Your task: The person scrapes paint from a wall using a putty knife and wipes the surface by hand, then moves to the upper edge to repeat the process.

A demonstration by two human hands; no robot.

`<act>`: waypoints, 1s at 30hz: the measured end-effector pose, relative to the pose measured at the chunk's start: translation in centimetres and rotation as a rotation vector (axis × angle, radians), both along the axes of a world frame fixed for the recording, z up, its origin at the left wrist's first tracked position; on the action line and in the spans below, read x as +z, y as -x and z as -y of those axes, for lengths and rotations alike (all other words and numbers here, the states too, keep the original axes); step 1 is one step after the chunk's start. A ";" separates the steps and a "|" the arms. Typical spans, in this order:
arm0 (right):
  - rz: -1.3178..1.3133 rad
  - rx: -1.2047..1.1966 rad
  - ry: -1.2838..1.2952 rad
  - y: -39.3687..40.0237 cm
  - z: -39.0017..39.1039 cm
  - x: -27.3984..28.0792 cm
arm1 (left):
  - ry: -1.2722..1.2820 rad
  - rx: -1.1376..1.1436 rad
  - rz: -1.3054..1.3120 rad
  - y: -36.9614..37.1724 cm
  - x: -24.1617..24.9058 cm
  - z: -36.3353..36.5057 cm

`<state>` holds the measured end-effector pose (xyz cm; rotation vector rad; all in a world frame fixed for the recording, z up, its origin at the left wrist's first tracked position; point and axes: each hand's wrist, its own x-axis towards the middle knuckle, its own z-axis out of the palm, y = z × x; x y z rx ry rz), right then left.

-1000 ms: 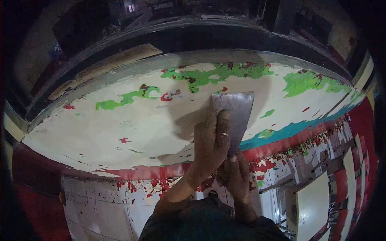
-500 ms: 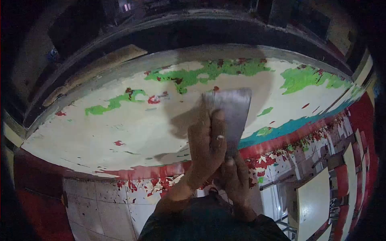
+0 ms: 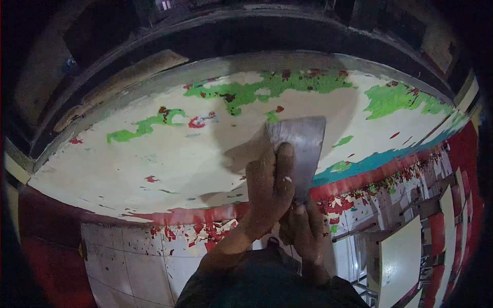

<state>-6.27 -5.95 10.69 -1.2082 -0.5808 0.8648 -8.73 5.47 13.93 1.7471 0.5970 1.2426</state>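
Grey metal forms the wide blade of the scraper point(image 3: 305, 149), which stands out in front of the cream wall point(image 3: 149, 167), its broad end upward and its narrow end down among the fingers. That broad edge seems to meet the wall, though contact cannot be told for certain. The right hand point(image 3: 304, 226) is closed round the lower end, where the handle is mostly hidden. The left hand point(image 3: 269, 187) clasps the blade along its left side, one digit laid flat on the metal; what its other fingers do behind is out of sight.

Just beyond the edge lie a small green scrap point(image 3: 272, 117) and a red fleck point(image 3: 279, 109). Half a second ago the blade covered that green scrap; the edge now sits a little lower, so the scrap shows again. Both spots remain on the wall, which suggests the scraping there is unfinished.

Farther up runs a long green patch point(image 3: 298, 84) speckled with dark red, and another green patch point(image 3: 393, 100) lies to its right. A teal strip point(image 3: 372, 165) and a red band point(image 3: 197, 215) follow the wall's lower side. Below, paint flakes point(image 3: 213, 233) litter the tiled floor point(image 3: 115, 256), with a pale tabletop point(image 3: 400, 262) at the right. Above the wall, a brown strip point(image 3: 141, 73) lies along the dark ledge point(image 3: 246, 40).
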 end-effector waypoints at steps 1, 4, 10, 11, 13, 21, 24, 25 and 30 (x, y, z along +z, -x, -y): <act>-0.014 0.005 -0.012 0.0 0.1 0.3 | -0.035 0.028 0.010 -0.1 -0.6 0.0; 0.133 -0.022 0.000 -0.4 -0.8 0.0 | -0.050 0.055 0.100 -0.7 0.3 -0.3; 0.048 -0.005 0.087 -0.4 -0.3 0.8 | -0.123 0.116 0.038 -0.6 -1.3 -0.5; 0.067 -0.011 0.054 -0.4 -0.5 0.9 | -0.136 0.125 0.030 -0.5 -1.3 -0.3; 0.103 -0.020 0.001 -0.3 -0.8 1.2 | -0.145 0.131 0.022 -0.4 -0.2 -0.1; 0.156 -0.048 0.079 -0.1 0.3 1.0 | -0.003 0.021 0.000 0.1 0.9 0.0; 0.063 -0.032 0.100 -0.1 -0.3 1.6 | -0.059 0.054 0.028 -0.3 0.7 -0.2; 0.009 -0.017 0.120 -0.1 -0.4 1.5 | -0.078 0.075 0.038 -0.6 0.8 -0.4; -0.014 -0.020 0.062 -0.2 0.0 1.2 | 0.041 0.007 0.036 -0.2 0.4 0.0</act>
